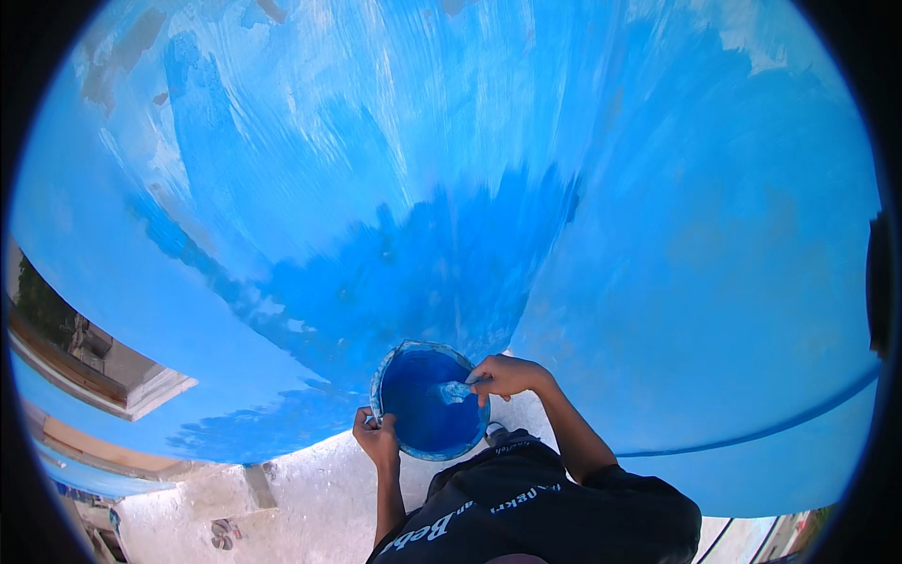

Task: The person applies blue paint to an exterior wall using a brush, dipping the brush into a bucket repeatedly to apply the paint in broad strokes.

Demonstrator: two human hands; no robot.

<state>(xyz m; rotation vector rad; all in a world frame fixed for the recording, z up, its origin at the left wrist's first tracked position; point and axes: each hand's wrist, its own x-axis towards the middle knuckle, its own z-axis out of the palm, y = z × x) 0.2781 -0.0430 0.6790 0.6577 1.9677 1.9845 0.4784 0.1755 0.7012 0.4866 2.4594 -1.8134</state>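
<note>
A round bucket (378, 376) with a paint-smeared rim hangs in front of my body, with deep blue paint (423, 414) inside. My left hand (376, 437) is closed on the left side of its rim. Over the right side of the bucket, my right hand (507, 376) grips a paintbrush (455, 392) caked in pale blue. The brush points left into the bucket; its bristle end is hard to make out against the paint. Beyond the bucket rises a blue wall (676, 235), with a darker, fresh-looking patch of paint (404, 258) just ahead.
A window opening with a pale sill (155, 393) is set in the wall at the left. Below lies a light, paint-spotted floor (310, 493), with a pair of sandals (224, 534) on it at lower left. A dark object (879, 282) stands at the far right edge.
</note>
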